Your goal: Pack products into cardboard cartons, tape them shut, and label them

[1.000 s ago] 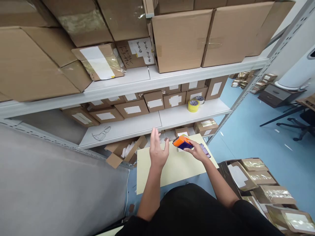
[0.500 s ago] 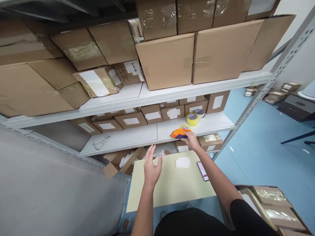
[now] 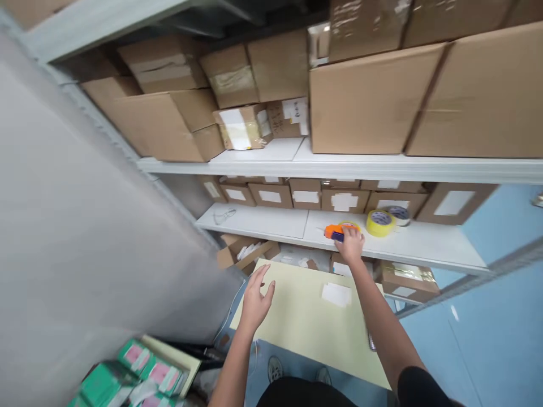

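Observation:
My right hand (image 3: 351,244) reaches to the middle shelf with its fingers closed round an orange and dark-blue tape dispenser (image 3: 334,231). A roll of yellow tape shows partly behind my fingers. Just to the right, a yellow tape roll (image 3: 380,223) lies in front of a whitish tape roll (image 3: 399,215). Over the left part of the pale yellow table (image 3: 297,316) hangs my left hand (image 3: 257,299), fingers apart and nothing in them. White paper sheets (image 3: 336,294) rest on the tabletop. A phone (image 3: 371,341) is mostly hidden by my right forearm.
Labelled cartons (image 3: 306,195) line the back of the middle shelf (image 3: 271,221). Large boxes (image 3: 373,104) fill the shelf above. An opened carton (image 3: 246,251) sits low at the left. Green packages (image 3: 148,367) lie near the grey wall (image 3: 106,243).
The view has swung left, bringing the green packages into sight. My right hand stays at the tape dispenser, which now appears flatter to the shelf. My left hand remains open above the table.

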`<state>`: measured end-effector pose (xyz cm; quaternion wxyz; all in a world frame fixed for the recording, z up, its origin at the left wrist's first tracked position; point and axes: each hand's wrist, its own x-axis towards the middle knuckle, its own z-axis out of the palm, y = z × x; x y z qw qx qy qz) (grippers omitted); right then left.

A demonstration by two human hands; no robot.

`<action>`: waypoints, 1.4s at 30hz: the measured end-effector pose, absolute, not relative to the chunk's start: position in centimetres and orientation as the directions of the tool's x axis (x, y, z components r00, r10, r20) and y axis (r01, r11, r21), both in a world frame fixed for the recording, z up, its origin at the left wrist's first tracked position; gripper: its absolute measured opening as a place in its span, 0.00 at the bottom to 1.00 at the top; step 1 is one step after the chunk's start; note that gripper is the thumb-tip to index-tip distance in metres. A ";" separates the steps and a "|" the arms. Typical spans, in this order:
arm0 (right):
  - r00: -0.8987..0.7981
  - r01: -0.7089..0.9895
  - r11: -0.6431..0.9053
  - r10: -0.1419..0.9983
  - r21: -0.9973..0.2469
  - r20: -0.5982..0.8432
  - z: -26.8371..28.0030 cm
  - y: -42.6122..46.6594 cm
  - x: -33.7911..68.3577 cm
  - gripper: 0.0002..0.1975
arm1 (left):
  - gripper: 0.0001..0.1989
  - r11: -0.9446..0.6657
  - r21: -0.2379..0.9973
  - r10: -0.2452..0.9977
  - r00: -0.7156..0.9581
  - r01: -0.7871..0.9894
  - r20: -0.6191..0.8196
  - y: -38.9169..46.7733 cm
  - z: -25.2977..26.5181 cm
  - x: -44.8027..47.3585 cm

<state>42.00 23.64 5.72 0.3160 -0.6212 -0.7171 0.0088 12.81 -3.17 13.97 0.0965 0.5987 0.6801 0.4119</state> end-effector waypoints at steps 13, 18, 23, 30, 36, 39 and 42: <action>-0.475 0.380 0.690 0.717 -0.616 0.510 6.1 10.8 23.3 0.28 | 0.25 0.187 0.717 0.793 -0.534 0.671 0.293 -14.1 10.4 6.1; -0.651 0.228 0.712 0.618 -0.664 0.440 6.1 3.4 13.3 0.27 | 0.26 0.273 0.750 0.693 -0.664 0.602 0.281 -21.4 9.0 1.0; -0.804 0.049 0.719 0.440 -0.694 0.399 5.1 -5.8 3.1 0.26 | 0.26 0.395 0.777 0.536 -0.810 0.490 0.238 -30.8 7.0 -5.0; -0.924 -0.070 0.699 0.223 -0.712 0.310 3.2 -17.8 -8.3 0.26 | 0.27 0.495 0.821 0.304 -0.942 0.284 0.143 -42.9 4.4 -11.6; -0.952 -0.111 0.664 0.142 -0.739 0.270 1.5 -24.4 -14.8 0.29 | 0.26 0.536 0.815 0.181 -0.973 0.220 0.144 -50.0 3.7 -15.5; -0.959 -0.098 0.660 0.138 -0.745 0.249 0.4 -26.1 -16.7 0.30 | 0.26 0.563 0.805 0.154 -0.981 0.187 0.120 -51.6 2.7 -16.9; -0.964 -0.085 0.634 0.142 -0.769 0.224 -1.2 -26.7 -18.0 0.32 | 0.26 0.584 0.794 0.166 -0.982 0.171 0.090 -51.3 0.7 -18.5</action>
